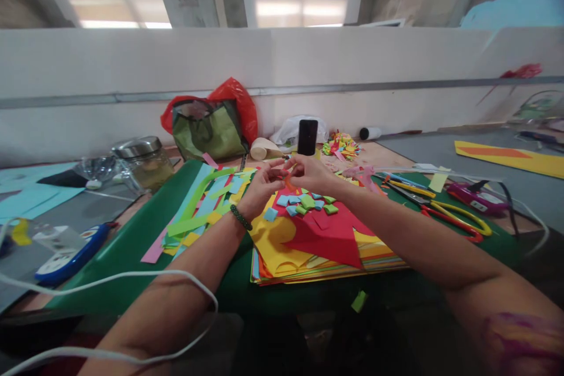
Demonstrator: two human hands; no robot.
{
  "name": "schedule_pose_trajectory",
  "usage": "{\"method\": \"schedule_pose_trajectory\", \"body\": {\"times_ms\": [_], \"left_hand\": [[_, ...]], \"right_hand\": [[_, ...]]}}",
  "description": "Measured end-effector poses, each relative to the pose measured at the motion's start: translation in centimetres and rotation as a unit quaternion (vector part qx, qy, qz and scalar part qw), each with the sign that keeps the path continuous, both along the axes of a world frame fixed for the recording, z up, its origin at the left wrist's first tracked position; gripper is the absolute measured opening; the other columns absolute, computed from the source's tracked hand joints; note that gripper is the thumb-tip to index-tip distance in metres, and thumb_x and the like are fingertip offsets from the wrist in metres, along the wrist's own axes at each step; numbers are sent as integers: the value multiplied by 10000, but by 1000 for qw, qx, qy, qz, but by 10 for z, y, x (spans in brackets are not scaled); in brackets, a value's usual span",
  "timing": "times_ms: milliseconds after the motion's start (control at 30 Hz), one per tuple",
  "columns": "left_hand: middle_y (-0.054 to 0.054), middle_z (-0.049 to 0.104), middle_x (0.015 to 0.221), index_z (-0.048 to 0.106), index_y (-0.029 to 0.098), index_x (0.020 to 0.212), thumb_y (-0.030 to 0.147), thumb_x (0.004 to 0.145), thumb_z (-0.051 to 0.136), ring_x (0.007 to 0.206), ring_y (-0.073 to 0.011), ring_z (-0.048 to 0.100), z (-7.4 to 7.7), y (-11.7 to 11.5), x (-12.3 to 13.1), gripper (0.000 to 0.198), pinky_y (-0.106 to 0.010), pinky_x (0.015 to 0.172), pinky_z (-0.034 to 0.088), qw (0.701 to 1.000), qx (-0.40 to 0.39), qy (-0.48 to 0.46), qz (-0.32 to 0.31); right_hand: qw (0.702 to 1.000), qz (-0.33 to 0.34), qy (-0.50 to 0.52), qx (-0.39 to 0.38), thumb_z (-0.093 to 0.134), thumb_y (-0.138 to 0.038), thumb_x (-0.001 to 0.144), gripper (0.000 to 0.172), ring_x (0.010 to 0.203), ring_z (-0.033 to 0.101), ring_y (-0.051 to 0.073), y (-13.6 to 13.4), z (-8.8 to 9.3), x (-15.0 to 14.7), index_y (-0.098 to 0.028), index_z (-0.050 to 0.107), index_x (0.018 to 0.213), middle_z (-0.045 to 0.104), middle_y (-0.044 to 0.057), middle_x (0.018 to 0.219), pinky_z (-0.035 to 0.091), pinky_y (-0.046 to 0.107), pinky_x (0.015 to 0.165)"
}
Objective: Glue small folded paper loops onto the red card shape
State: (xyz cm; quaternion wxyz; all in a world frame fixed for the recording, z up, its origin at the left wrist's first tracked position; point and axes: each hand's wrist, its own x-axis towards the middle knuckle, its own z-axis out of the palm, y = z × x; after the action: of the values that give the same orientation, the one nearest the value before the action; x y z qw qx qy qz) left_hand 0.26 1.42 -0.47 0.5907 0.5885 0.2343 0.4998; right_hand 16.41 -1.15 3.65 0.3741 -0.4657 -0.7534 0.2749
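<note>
My left hand [261, 185] and my right hand [308, 173] meet above a stack of coloured paper sheets [308, 247], fingers pinched together on a small orange paper piece [288, 181]. A beaded bracelet [241, 217] circles my left wrist. Under the hands lie several small folded blue and green paper squares [304, 202] on a red sheet [328, 235]. Left of the stack sits a pile of cut paper strips [202, 208] in green, blue and yellow.
A green mat [127, 247] covers the table. Scissors with red and yellow handles [449, 214] and a pink glue gun [473, 197] lie right. A phone [307, 137] stands at the back, near a red-and-green bag [209, 123] and a glass jar [147, 161]. A white cable [132, 276] loops front left.
</note>
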Motion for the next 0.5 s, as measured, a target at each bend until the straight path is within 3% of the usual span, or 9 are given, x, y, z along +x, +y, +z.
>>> {"method": "schedule_pose_trajectory", "body": {"times_ms": [67, 167, 300, 400, 500], "left_hand": [[1, 628, 904, 588, 203, 1115, 72, 543, 693, 798, -120, 576, 2, -2, 0, 596, -252, 721, 438, 1000, -5, -3, -9], [-6, 639, 954, 618, 217, 1103, 59, 532, 674, 754, -104, 567, 4, -9, 2, 595, -234, 685, 433, 997, -31, -4, -76], [-6, 602, 711, 685, 128, 865, 138, 623, 708, 625, -89, 535, 9, -15, 1, 243, -212, 607, 429, 983, -98, 67, -140], [30, 474, 524, 661, 98, 690, 162, 705, 644, 481, -56, 431, 18, -10, -7, 68, -180, 504, 378, 985, -135, 46, -99], [66, 346, 457, 544, 140, 557, 133, 731, 539, 414, -43, 349, 32, -1, -21, 174, -165, 474, 362, 979, -149, -140, 4]], "right_hand": [[1000, -2, 23, 0, 543, -95, 620, 228, 503, 528, 103, 1, -1, -2, -172, 541, 835, 581, -58, 553, 348, 201, 478], [999, -13, 40, 27, 539, -91, 614, 226, 523, 545, 106, -1, 0, -5, -171, 562, 823, 606, -51, 572, 373, 208, 505], [989, -64, 105, 78, 573, -111, 615, 243, 587, 587, 127, 2, 9, 1, -170, 588, 850, 633, -33, 624, 423, 226, 550], [965, -125, 208, 103, 589, -142, 631, 226, 570, 562, 114, 12, 18, 22, -177, 583, 854, 601, -40, 616, 435, 226, 554], [942, -166, 275, 101, 606, -168, 638, 200, 549, 534, 97, 22, 18, 47, -186, 581, 836, 579, -48, 604, 446, 220, 561]]}}
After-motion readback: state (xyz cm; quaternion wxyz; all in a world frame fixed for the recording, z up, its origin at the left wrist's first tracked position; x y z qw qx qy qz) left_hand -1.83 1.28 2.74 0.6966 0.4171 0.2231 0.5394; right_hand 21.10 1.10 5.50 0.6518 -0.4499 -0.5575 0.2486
